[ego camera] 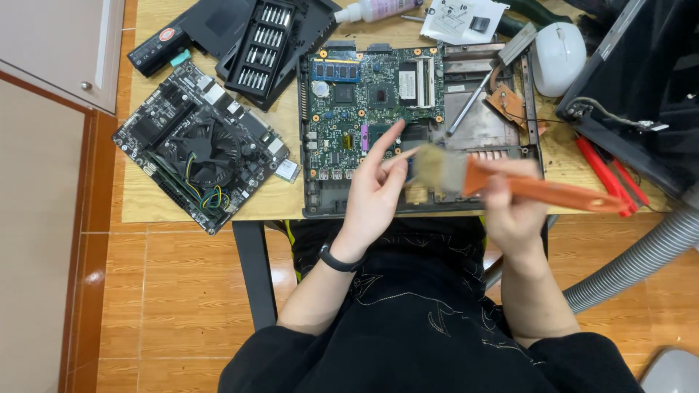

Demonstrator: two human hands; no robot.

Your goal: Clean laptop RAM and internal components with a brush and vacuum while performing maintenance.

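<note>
At the bench's (145, 207) front edge, the right hand (513, 211) grips one brush (466, 175); the left hand's (373, 193) spread fingers touch its bristles above two circuit boards (364, 102).

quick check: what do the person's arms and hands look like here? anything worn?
Both forearms are bare, no gloves. The left hand has a thin black band at the wrist. The right hand is motion-blurred, with nothing visible on its wrist. Black sleeves are pushed up near the elbows, part of a black top with pale line embroidery.
</note>
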